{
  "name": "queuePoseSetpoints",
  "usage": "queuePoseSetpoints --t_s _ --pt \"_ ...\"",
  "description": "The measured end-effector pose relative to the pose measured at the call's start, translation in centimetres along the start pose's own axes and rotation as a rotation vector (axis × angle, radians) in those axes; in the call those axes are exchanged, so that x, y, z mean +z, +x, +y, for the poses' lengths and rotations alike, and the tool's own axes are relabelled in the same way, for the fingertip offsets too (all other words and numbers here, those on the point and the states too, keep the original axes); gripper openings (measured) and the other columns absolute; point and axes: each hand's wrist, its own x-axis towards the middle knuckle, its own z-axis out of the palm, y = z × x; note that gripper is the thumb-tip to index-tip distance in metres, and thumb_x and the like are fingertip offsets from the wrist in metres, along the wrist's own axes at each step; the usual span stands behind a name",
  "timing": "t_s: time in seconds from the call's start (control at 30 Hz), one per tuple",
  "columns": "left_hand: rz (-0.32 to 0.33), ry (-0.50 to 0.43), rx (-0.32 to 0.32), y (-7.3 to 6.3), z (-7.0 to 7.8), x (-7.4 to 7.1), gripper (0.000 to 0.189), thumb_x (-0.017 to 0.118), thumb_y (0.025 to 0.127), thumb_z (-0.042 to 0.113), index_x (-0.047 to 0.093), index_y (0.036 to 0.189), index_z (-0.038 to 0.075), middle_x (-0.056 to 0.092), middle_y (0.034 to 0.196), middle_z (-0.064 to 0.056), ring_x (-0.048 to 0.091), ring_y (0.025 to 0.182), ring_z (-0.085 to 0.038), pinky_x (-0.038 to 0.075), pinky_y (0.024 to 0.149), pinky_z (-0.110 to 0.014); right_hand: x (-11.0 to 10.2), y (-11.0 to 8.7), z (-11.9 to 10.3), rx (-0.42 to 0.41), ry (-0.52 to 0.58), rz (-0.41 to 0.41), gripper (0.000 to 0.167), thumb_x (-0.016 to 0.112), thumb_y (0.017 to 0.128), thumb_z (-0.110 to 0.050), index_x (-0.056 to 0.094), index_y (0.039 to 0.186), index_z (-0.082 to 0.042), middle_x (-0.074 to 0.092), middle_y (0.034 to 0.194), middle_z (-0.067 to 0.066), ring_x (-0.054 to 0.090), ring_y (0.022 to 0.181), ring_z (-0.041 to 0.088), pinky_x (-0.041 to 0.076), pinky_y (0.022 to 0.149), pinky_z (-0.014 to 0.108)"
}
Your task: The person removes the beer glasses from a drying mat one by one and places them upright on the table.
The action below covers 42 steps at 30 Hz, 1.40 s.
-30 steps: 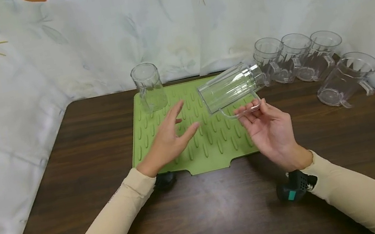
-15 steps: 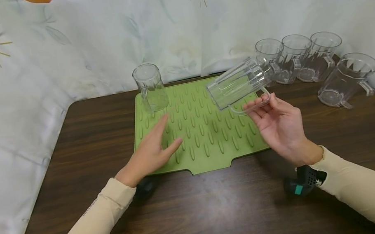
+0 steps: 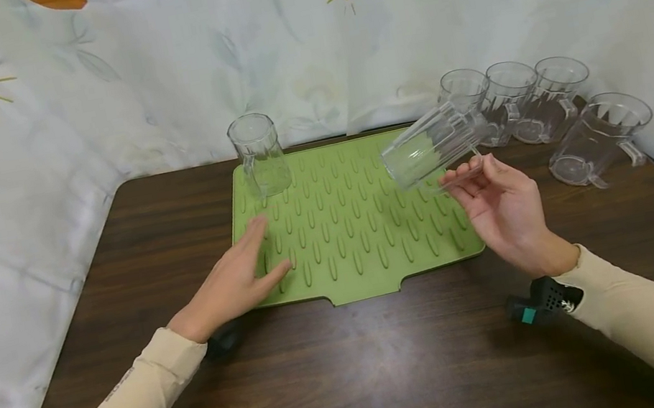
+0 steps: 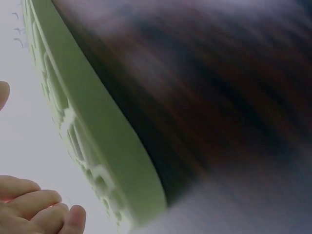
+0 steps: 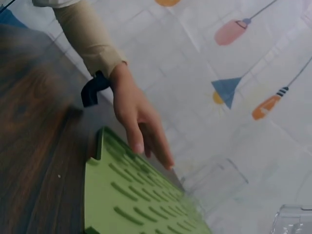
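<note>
My right hand (image 3: 503, 217) holds a clear mug (image 3: 431, 145) by its handle, fingers curled round it. The mug is tipped on its side above the right part of a green ribbed mat (image 3: 364, 285). Part of a clear mug (image 5: 295, 222) shows at the lower right edge of the right wrist view. My left hand (image 3: 229, 283) hovers over the mat's front left corner, fingers extended, holding nothing. Behind it another clear mug (image 3: 264, 164) stands at the mat's back left. In the left wrist view, my left fingers (image 4: 34, 204) appear beside the mat's edge.
Several clear mugs stand right of the mat, three close together at the back, including one mug (image 3: 552, 102), and another mug (image 3: 595, 142) nearer the right edge. The dark wooden table (image 3: 357, 374) extends in front. A white patterned curtain (image 3: 161, 80) hangs behind.
My left hand has drawn back to the left and toward me. My right hand has moved right with the held mug. The standing mugs have stayed put.
</note>
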Motion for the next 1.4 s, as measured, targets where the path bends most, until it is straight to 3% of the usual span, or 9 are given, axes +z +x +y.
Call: queuePoseSetpoints --t_s 0.3,1.03,1.4 --pt "-0.061 0.043 -0.039 -0.9 -1.3 -0.4 0.095 0.059 0.103 0.052 0.011 0.165 -0.001 0.01 0.175 -0.022 0.013 0.163 -0.038 0.025 0.129 -0.06 -0.7 0.4 -1.2 -0.03 -0.037 -0.01 0.037 0.041 0.112 -0.015 0.065 0.092 0.004 0.073 0.091 0.016 0.073 0.092 0.031 0.06 0.098 0.035" --pt "-0.153 0.079 -0.07 -2.5 -1.9 -0.4 0.096 0.058 0.103 0.052 0.009 0.165 -0.003 0.005 0.174 -0.024 0.009 0.163 -0.041 0.025 0.127 -0.062 -3.4 0.4 -4.9 -0.101 -0.144 0.029 0.03 0.044 0.11 -0.007 0.064 0.096 0.01 0.075 0.093 0.021 0.076 0.093 0.034 0.062 0.095 0.038" --pt "-0.149 0.095 -0.053 -2.9 -1.7 -0.5 0.095 0.057 0.104 0.053 0.012 0.164 -0.005 0.009 0.173 -0.027 0.011 0.162 -0.043 0.027 0.126 -0.063 -4.3 -0.2 -6.3 -0.108 -0.186 0.038 0.023 0.049 0.107 -0.003 0.065 0.098 0.011 0.075 0.096 0.022 0.077 0.093 0.035 0.063 0.095 0.038"
